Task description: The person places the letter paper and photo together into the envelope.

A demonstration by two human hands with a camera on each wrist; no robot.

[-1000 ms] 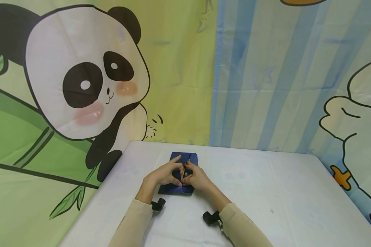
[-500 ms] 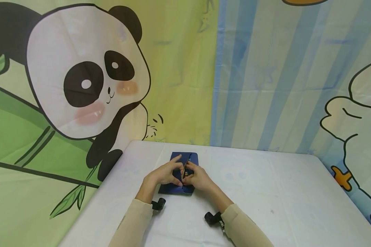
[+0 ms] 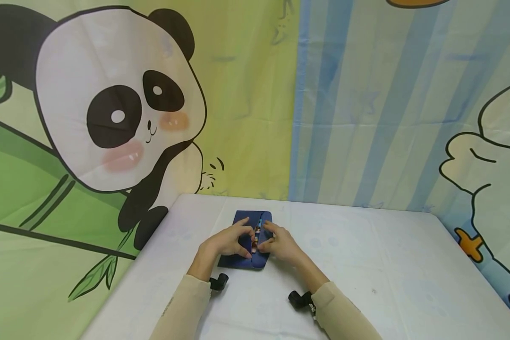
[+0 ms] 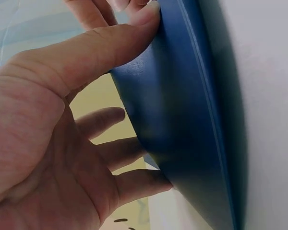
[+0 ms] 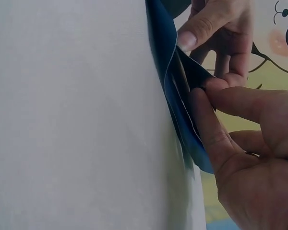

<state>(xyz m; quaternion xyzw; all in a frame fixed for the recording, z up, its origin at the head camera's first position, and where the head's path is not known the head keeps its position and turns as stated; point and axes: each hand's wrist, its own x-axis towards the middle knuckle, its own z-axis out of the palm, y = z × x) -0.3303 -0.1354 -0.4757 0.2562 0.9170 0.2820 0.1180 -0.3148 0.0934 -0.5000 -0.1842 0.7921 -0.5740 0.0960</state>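
A dark blue folder (image 3: 243,218) lies on the white table with a lengthwise slit gaping near its right side. Coloured printed contents (image 3: 255,240) show in the slit. My left hand (image 3: 230,241) curls over the folder's left part and holds the edge of its flap. In the left wrist view the thumb (image 4: 134,36) lies on the blue face while other fingers reach its edge. To the right of the slit is my right hand (image 3: 282,243), thumb and index finger apart in the head view. The right wrist view shows its fingertips (image 5: 199,98) right at the opening.
The white table (image 3: 357,264) extends to the right and in front of the folder. Behind it hangs a printed cloth (image 3: 246,118) with a panda. Small black devices (image 3: 301,299) sit at both wrists, beside beige sleeves.
My right hand has drawn back to the right, away from the slit. The slit now gapes wider and more of the coloured contents shows. My left hand has barely moved.
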